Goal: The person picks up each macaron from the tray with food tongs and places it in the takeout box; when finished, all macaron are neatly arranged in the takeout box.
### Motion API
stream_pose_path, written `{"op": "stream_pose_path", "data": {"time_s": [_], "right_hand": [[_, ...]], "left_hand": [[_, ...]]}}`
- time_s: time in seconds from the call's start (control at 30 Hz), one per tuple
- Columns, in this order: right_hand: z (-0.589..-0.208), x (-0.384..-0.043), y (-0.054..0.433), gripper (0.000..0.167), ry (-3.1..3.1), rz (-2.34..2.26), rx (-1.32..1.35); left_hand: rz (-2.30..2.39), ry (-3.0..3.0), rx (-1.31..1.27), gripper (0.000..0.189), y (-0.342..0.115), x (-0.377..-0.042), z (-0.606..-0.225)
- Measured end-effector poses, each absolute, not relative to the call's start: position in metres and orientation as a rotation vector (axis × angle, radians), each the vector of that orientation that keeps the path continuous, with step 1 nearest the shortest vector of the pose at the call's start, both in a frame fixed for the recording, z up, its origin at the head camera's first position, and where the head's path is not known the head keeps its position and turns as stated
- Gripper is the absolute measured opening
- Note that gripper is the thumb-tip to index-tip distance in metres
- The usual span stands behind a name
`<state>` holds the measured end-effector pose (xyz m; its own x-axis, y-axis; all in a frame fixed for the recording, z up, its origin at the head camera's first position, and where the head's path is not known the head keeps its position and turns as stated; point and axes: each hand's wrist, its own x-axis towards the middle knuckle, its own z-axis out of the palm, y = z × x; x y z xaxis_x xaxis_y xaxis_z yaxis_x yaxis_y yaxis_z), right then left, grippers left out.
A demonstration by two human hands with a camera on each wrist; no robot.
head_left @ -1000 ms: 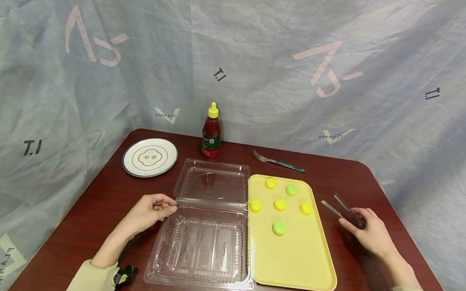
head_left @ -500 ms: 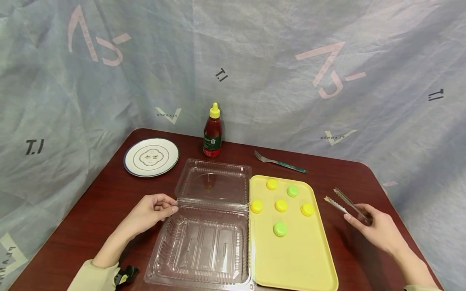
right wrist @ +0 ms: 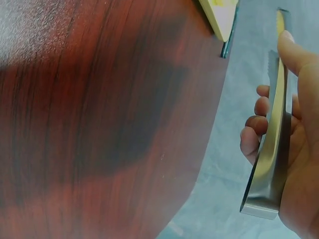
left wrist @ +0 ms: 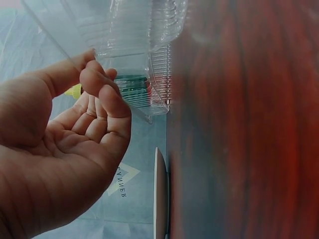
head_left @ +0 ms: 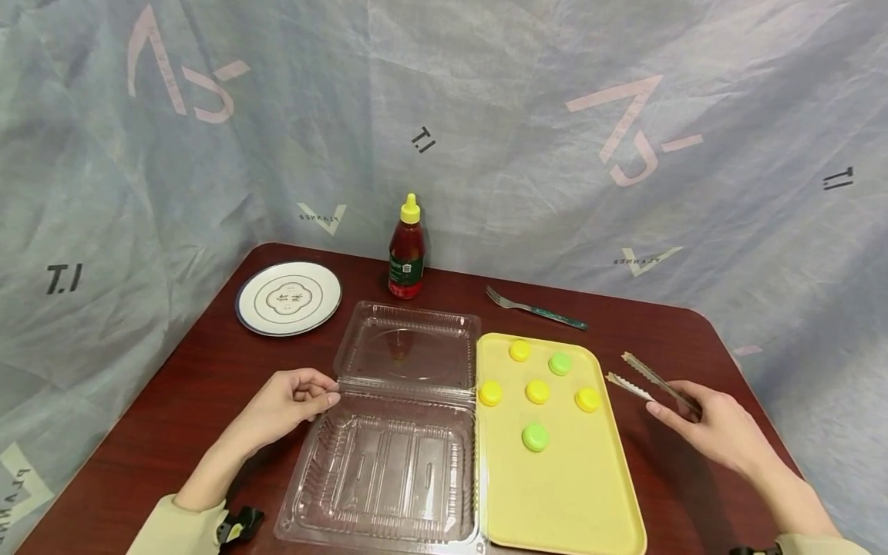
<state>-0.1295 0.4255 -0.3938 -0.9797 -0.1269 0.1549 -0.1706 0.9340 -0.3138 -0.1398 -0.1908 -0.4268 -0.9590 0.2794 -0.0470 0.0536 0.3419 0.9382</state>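
Note:
A clear plastic clamshell box (head_left: 385, 462) lies unfolded on the table, its lid half toward the back. My left hand (head_left: 294, 397) pinches the box's left edge near the hinge between thumb and fingers; the left wrist view shows the thumb and fingertips at the clear rim (left wrist: 99, 52). On the right, my right hand (head_left: 714, 424) grips metal tongs (right wrist: 271, 164), whose serrated tips stand apart with nothing between them. The tips point at the right edge of a yellow tray (head_left: 562, 501). On that tray sit several yellow macarons (head_left: 537, 391) and two green macarons (head_left: 535, 437).
A white plate (head_left: 257, 301) with a blue rim lies at the back left. A red sauce bottle (head_left: 406, 250) with a yellow cap stands upright behind the box. Beyond the tray lies a fork (head_left: 548, 312) with a green handle. A grey cloth (head_left: 486, 139) hangs behind the table.
My right hand shifted a little right and then back left, bringing the tongs' tips nearer the tray. The left hand, the box and the macarons have kept their places.

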Motion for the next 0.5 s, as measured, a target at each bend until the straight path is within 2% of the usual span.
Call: {"op": "stream_pose_path", "data": {"time_s": [0.2, 0.5], "right_hand": [[-0.392, -0.132, 0.415, 0.033, -3.012, 0.466, 0.316], [-0.393, -0.134, 0.408, 0.047, -3.100, 0.323, 0.367]], "left_hand": [[1.663, 2.420, 0.295, 0.025, -0.191, -0.139, -0.427], [1.667, 2.432, 0.311, 0.024, -0.190, -0.139, -0.428]]}}
